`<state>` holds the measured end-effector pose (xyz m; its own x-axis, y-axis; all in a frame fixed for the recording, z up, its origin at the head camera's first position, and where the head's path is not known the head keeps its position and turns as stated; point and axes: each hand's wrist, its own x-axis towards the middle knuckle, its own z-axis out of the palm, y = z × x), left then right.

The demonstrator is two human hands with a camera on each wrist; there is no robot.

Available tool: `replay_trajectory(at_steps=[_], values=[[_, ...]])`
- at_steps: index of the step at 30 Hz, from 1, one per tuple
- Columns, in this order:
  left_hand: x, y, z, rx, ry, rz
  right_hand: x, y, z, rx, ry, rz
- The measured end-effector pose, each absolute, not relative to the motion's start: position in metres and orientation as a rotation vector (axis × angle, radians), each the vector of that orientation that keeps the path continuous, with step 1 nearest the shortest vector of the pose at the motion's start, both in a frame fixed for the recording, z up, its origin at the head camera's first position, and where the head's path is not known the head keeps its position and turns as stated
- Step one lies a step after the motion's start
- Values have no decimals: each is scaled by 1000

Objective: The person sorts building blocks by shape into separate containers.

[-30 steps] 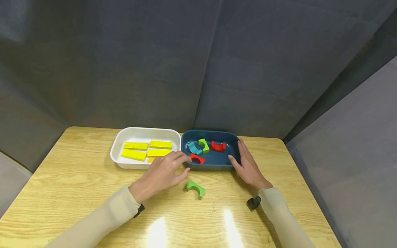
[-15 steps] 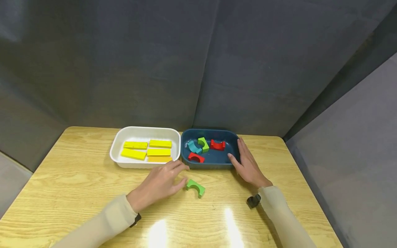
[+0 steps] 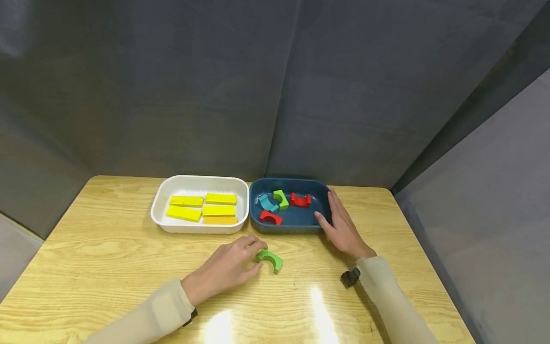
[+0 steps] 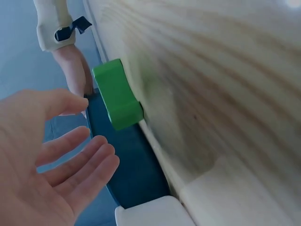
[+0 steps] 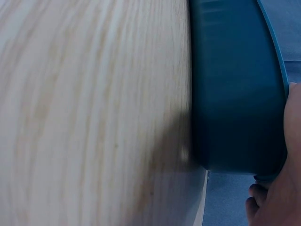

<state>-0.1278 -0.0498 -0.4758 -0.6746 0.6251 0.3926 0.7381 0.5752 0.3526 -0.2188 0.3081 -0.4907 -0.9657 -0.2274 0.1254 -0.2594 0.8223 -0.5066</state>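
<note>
On the table in front of the two bins lies a green arch block (image 3: pixel 270 260). My left hand (image 3: pixel 229 265) is just left of it, thumb and fingers parted around its near end. In the left wrist view a gap shows between those fingers (image 4: pixel 101 160) and the green block (image 4: pixel 117 94). My right hand (image 3: pixel 343 231) holds the right end of the dark blue bin (image 3: pixel 296 228), thumb over the rim and fingers along the outer wall. Inside that bin are two red arch blocks (image 3: pixel 301 200), a teal arch block (image 3: pixel 268 204) and another green one (image 3: pixel 281 199).
Left of the dark blue bin, and close against it, stands a white bin (image 3: pixel 156 217) with several yellow blocks (image 3: pixel 185 213) and an orange-yellow one (image 3: pixel 220 220). A dark grey cloth wall (image 3: pixel 206 95) rises behind the table (image 3: pixel 107 263).
My left hand has drawn back from the front edge of the bins and come down beside the green arch block on the table. The right hand stays at the dark blue bin.
</note>
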Motion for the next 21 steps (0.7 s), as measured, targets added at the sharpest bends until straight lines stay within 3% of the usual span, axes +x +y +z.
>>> replay_trajectory(at_steps=[21], values=[[-142,-25,-480,-1245,-2685,-600,-218,308,-492,398,-2941,830]])
